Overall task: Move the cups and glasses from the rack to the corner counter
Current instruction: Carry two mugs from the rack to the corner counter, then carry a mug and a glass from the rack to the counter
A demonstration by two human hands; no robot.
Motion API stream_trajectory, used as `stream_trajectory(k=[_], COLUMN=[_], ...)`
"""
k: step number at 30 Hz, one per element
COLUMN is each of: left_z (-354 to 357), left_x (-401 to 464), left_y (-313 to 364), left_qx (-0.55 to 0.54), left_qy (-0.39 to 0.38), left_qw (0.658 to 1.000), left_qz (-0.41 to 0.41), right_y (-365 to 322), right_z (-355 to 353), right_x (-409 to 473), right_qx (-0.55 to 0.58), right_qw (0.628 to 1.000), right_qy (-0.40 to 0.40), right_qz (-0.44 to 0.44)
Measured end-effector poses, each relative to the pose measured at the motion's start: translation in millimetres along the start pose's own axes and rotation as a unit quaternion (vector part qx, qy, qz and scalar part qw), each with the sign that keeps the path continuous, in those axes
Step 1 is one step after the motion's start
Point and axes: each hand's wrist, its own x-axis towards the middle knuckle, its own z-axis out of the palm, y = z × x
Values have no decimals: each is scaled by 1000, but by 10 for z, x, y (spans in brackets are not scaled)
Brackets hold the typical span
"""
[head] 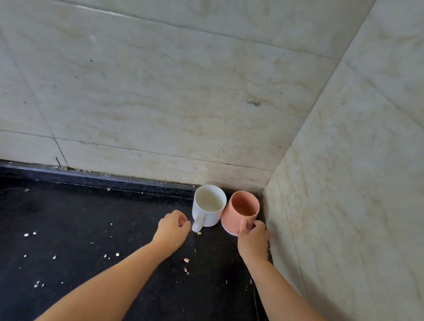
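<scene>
Right hand (253,239) grips the pink mug (240,211) by its handle, left hand (172,228), loosely curled and empty, rests just beside the white mug (208,205); seat the pink mug flat on the counter (68,223) before letting go.

Two mugs stand upright and touching in the far right corner of the dark counter (68,223), under pale tiled walls (160,89). The right hand (253,239) grips the handle of the pink mug (242,210). The left hand (172,228), fingers curled, sits just beside the white mug (207,207) handle. Crumbs (186,260) dot the counter.
</scene>
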Motion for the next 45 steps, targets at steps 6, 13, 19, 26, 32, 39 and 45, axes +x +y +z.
stream_trajectory(k=[6,13,19,26,32,39,45], left_z=[-672,-1595,-2328,-2797,-2853,-2890,-2782], left_x=[-423,-1131,-2201,-3908,-5547,-7408,-8624], left_y=[111,-206,-1086,-2216,-2998,-3897,-4532], left_qx=[109,273,293,289,289,244,190], left_qy=[39,182,264,333,381,438,476], left_qw=[990,937,919,891,858,807,757], left_qz=[85,123,18,-111,-189,-312,-405], right_y=[-638,-1348,-1766,-1607,-1222,-731,-388], right_z=[-237,92,537,908,1101,1277,1425], right_x=[-308,-1167,-2457,-4306,-5830,-7735,-9098], right_qx=[-187,-341,-334,-316,-299,-269,-245], right_qw=[956,800,713,633,556,441,330], right_qy=[6,-48,-100,-161,-190,-221,-242], right_qz=[-226,-491,-608,-688,-752,-827,-879])
